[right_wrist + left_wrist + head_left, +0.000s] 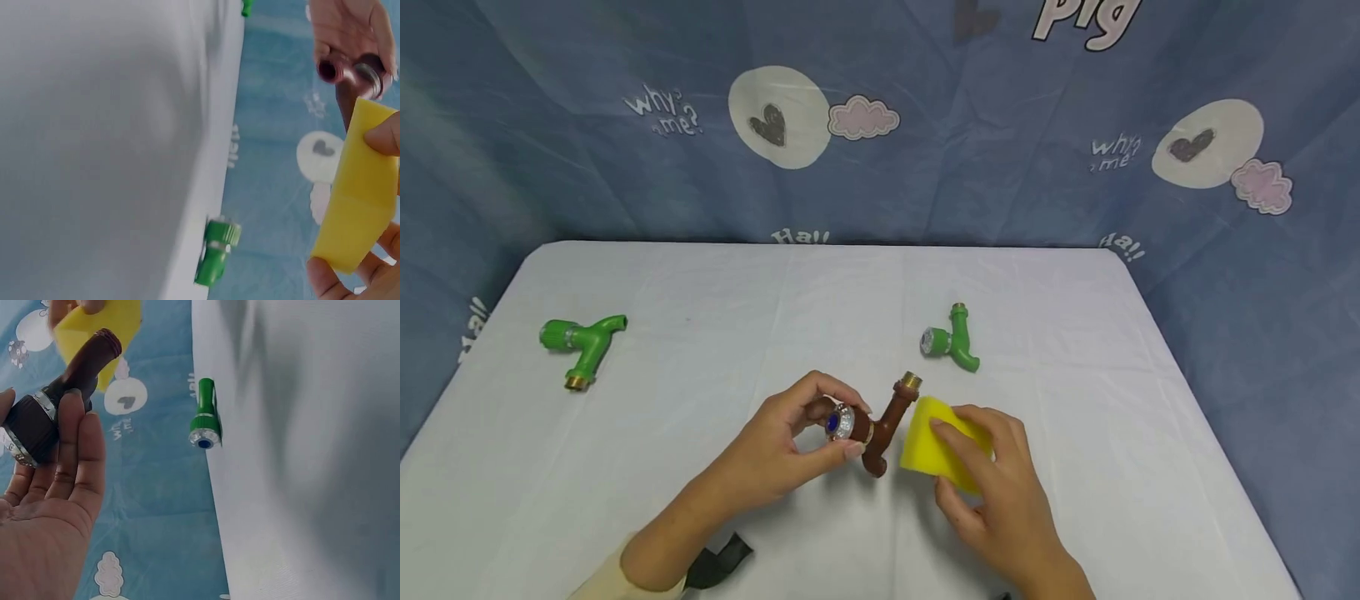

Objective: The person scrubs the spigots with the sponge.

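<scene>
My left hand (778,446) holds a brown faucet (887,429) by its round knob, which has a silver rim and a blue centre. The threaded brass end points up and away, and the spout points down toward me. In the left wrist view the fingers curl round the dark knob (34,428). My right hand (1000,492) pinches a yellow sponge (932,446) between thumb and fingers, just right of the faucet. In the right wrist view the sponge (359,194) overlaps part of the faucet (356,78).
A green faucet (591,346) lies at the left of the white table (737,317). Another green faucet (958,342) lies beyond my right hand. A black strap (718,562) shows by the left sleeve. Behind the table hangs a blue printed cloth (925,167).
</scene>
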`<state>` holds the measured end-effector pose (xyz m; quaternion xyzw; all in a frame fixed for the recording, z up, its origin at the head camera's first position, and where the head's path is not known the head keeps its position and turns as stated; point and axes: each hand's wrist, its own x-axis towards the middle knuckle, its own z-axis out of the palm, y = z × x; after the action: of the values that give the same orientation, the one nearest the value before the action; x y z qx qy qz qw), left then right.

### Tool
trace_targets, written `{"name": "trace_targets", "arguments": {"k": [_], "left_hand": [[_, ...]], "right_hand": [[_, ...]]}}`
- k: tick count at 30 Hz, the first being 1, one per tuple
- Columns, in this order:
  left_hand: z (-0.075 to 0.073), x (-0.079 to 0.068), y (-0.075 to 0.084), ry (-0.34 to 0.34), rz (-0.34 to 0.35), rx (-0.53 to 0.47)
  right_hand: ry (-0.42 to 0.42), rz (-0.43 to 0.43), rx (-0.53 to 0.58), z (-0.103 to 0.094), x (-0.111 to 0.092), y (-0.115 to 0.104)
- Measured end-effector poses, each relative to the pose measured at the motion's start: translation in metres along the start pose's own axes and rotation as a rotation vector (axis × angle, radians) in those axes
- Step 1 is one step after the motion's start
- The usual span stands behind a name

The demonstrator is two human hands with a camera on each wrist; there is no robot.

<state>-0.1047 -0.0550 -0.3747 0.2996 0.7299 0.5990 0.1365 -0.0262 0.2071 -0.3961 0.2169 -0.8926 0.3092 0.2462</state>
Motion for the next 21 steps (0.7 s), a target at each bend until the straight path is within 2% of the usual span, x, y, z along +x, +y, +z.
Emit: {"name": "trace_targets", "arguments": {"k": [4,7,10,14,17,21], "left_hand": [[0.001,0.002,0.000,0.011,0.018,0.011],[0.003,0.004,-0.002,0.019,0.070,0.039],[0.003,0.004,-0.002,0.033,0.085,0.065],[0.004,0.004,0.004,0.030,0.038,0.043],[0.003,0.004,0.008,-0.001,0.002,-0.006],[0.002,0.001,0.007,-0.042,-0.014,-0.040]], "right_hand": [[-0.011,0.035,0.002,-0.005,-0.004,0.003],[-0.002,0.013,0.037,-0.005,-0.004,-0.001],[0.018,-0.034,0.063,-0.002,0.001,-0.011],[0.047,-0.125,0.075,-0.001,0.011,-0.026],[0.065,-0.199,0.080,0.002,0.018,-0.034],[0.056,-0.216,0.056,0.006,0.022,-0.037]]}}
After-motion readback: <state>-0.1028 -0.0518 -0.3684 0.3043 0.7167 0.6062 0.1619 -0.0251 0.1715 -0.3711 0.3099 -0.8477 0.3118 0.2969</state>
